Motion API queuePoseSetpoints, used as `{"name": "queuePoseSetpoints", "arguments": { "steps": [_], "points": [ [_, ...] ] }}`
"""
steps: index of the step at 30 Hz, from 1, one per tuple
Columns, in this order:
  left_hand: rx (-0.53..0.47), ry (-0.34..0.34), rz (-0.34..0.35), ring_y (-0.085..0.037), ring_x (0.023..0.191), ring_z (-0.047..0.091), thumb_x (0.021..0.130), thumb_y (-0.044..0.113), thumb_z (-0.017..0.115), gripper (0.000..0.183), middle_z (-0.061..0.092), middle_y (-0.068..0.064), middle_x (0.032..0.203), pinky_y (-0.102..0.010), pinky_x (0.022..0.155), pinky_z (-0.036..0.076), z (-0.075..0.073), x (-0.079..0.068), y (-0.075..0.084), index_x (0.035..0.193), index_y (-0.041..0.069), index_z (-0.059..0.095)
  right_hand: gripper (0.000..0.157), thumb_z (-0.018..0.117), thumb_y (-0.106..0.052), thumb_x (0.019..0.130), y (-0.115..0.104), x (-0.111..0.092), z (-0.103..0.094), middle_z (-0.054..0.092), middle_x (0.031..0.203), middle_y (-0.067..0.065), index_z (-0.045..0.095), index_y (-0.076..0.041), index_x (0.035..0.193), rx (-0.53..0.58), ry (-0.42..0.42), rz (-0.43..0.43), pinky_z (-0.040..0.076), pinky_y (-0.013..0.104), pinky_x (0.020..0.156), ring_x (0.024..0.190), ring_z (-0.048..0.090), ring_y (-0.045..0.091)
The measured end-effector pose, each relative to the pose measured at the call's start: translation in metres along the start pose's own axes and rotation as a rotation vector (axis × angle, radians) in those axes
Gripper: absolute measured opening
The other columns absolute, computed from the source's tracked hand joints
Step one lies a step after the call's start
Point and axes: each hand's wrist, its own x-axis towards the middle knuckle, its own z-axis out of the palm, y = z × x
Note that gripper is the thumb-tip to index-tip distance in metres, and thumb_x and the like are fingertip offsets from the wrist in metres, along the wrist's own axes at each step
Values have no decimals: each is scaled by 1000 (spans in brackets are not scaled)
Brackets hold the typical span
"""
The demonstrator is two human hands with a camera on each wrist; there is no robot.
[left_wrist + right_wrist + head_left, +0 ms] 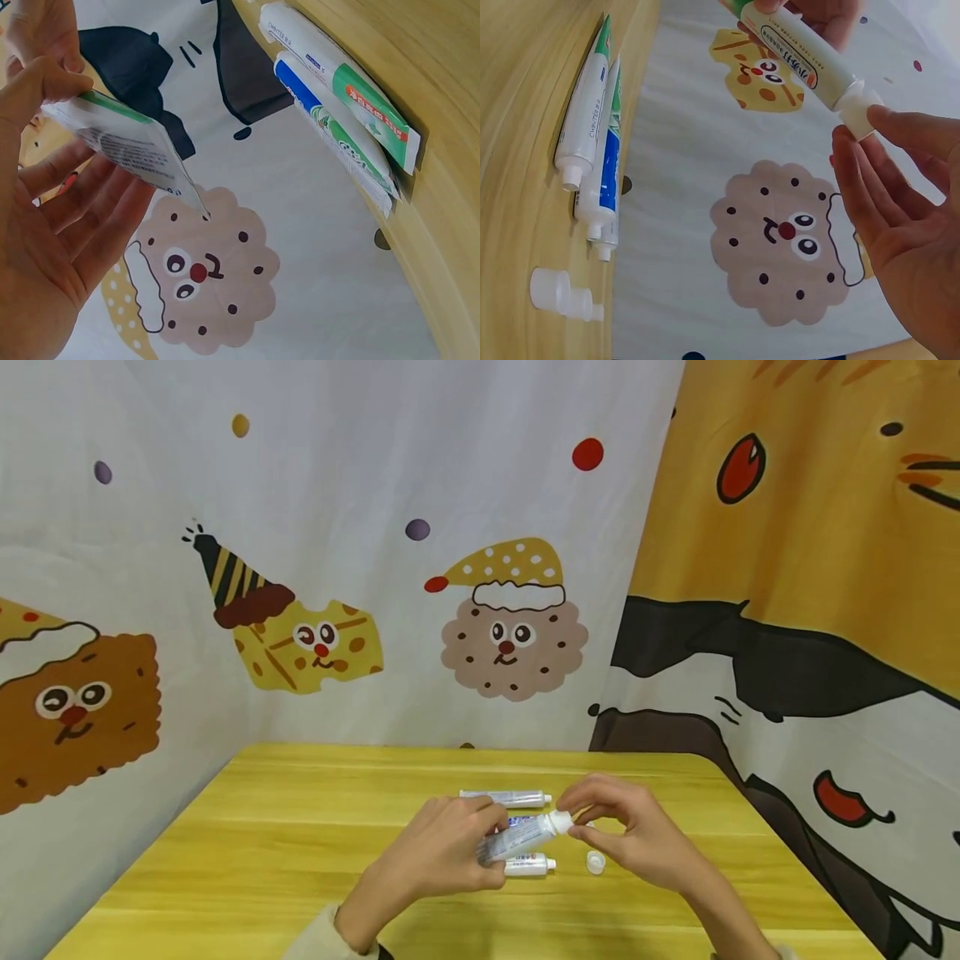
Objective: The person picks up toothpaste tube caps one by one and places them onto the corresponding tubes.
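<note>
My left hand (442,847) grips a white toothpaste tube (522,837) with a green crimped end (124,107), raised above the table and tilted. The thumb and fingers of my right hand (633,839) pinch the white cap (860,114) at the tube's neck. Whether the cap is still threaded on, I cannot tell. Uncapped tubes lie below: a back tube (504,798), a blue-and-green tube (609,169) partly hidden behind the held one, and a front tube (531,865). A white loose cap (596,862) stands below my right hand.
More loose caps (579,304) stand in a row behind the nearest one, in the right wrist view. The yellow wood-grain table (300,827) ends at a cartoon-printed curtain (337,718) along the back and sides.
</note>
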Motion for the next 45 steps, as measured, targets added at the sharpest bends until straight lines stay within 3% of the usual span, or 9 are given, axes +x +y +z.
{"name": "queuePoseSetpoints", "arguments": {
  "steps": [7,12,22,29,37,42,45],
  "points": [
    [5,30,5,3,56,42,73,32,78,24,61,14,78,-14,48,32,3,-3,1,90,23,64,35,81,3,84,-3,1,5,71,111,-1,73,-17,111,-104,11,-75,62,29,75,101,69,11],
    [46,22,0,2,51,40,72,34,78,24,61,16,72,-15,46,31,5,-4,1,90,23,65,31,83,-2,85,-5,1,8,71,106,-5,73,-20,108,-165,19,-88,60,26,71,88,68,6],
    [138,65,46,1,53,38,70,32,81,43,62,14,74,-16,47,29,10,-2,4,110,24,67,19,80,-11,90,-8,0,11,72,94,-8,73,-20,105,-253,57,-81,59,25,67,74,65,1],
    [157,94,80,1,54,37,71,31,80,42,59,16,74,-15,46,26,11,0,4,110,27,65,12,76,-13,93,-7,2,12,74,87,-11,74,-22,100,-265,69,-39,57,23,63,69,62,-2],
    [174,139,85,1,53,37,75,35,79,39,61,15,73,-16,44,24,13,1,3,111,28,67,10,73,-15,96,-6,4,18,66,69,-14,74,-23,89,-269,165,85,51,22,49,53,59,1],
    [163,154,96,2,53,37,75,33,80,37,65,14,76,-14,44,25,13,1,3,110,26,67,16,70,-18,98,-6,4,21,60,62,-13,71,-25,85,-283,194,133,44,21,43,49,50,-1],
    [148,157,104,3,54,38,75,32,80,37,67,13,79,-13,44,25,12,1,4,109,26,67,27,67,-20,101,-7,4,22,56,57,-13,66,-27,74,-309,207,145,38,21,41,46,43,-3]
  ]
}}
